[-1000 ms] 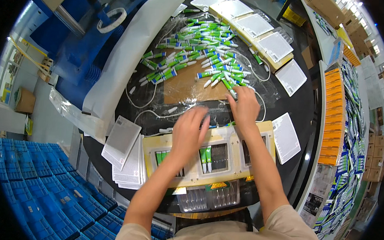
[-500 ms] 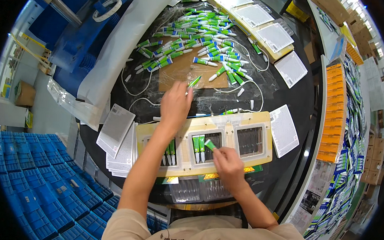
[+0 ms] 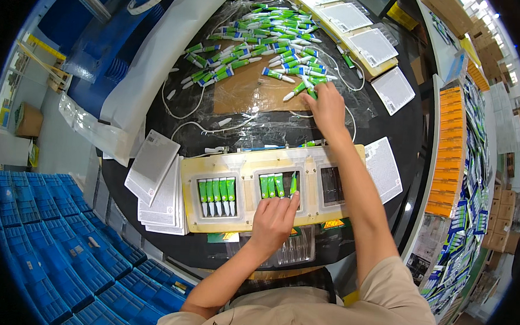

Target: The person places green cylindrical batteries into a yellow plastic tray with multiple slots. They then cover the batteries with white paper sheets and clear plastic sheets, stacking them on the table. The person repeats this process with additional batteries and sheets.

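My left hand (image 3: 274, 221) pinches a small green tube (image 3: 294, 182) with its fingertips, over the middle window of a yellow-framed tray (image 3: 247, 176). Beside it in that window lie three green tubes (image 3: 270, 185) with white caps. The tray's left window holds several tubes (image 3: 217, 195) side by side, caps toward me. My right arm covers part of the right window, where a dark base shows. Farther off, my right hand (image 3: 328, 110) has thumb and fingers closed on a green-and-white tube (image 3: 312, 92) at the near right edge of a large loose pile of tubes (image 3: 266, 42).
White printed cards lie stacked (image 3: 164, 201) left of the tray, and another card (image 3: 383, 169) lies right of it. Clear plastic blisters (image 3: 293, 252) sit at the near edge. A second yellow tray (image 3: 382, 69) with cards stands far right. White cords (image 3: 200, 124) cross the table.
My left hand has come back from beyond the tray to its middle window. My right hand has gone from that window out to the pile. The middle window holds more tubes.
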### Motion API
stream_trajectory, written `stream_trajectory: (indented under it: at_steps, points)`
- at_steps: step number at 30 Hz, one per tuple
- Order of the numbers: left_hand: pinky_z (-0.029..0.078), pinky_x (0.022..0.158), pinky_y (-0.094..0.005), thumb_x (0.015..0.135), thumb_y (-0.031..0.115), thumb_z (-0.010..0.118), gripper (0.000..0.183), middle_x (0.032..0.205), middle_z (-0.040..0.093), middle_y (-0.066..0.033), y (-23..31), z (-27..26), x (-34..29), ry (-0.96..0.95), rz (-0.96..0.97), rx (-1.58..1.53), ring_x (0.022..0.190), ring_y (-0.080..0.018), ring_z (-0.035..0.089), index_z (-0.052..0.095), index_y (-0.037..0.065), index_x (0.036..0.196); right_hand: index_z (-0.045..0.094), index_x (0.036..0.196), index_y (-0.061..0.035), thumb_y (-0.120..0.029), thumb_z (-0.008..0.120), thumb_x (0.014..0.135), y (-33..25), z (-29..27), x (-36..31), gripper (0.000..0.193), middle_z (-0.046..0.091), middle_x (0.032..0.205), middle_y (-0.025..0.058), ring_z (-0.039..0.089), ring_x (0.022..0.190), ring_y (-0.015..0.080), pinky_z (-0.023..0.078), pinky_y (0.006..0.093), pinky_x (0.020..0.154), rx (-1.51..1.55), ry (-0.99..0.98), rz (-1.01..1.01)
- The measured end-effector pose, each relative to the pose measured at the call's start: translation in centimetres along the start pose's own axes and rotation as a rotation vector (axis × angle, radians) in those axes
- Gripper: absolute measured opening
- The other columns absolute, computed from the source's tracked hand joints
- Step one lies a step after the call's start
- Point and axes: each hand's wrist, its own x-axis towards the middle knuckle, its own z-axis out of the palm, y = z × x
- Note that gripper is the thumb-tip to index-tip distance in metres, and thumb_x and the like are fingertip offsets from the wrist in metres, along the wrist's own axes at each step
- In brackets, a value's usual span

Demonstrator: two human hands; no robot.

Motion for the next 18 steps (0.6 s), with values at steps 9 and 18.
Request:
stream_trajectory:
  at_steps: [9, 18]
  points:
    - [0.043, 0.082, -0.0385, 0.082, 0.025, 0.082, 0.034, 0.098, 0.064, -0.0021, -0.1, -0.3, -0.8, 0.048, -0.025, 0.114, 0.087, -0.0189, 0.06, 0.072, 0.009, 0.11, 0.068, 0.09, -0.0016, -0.02, 0.075, 0.082, 0.7, -5.3, -1.2, 0.021, 0.066, 0.083, 0.0143, 0.067, 0.073, 0.0319, 0.055, 0.0405, 0.07, 0.226, -0.006, -0.095]
    - [0.04, 0.082, -0.039, 0.086, 0.029, 0.078, 0.032, 0.095, 0.064, -0.0034, 1.1, 0.4, -0.3, -0.027, -0.156, 0.081, 0.09, -0.0216, 0.06, 0.072, 0.007, 0.109, 0.074, 0.105, -0.0012, 0.001, 0.077, 0.07, -2.5, -12.7, -16.2, 0.036, 0.074, 0.108, 0.0123, 0.072, 0.094, 0.0296, 0.059, 0.0366, 0.08, 0.565, -0.187, -0.396]
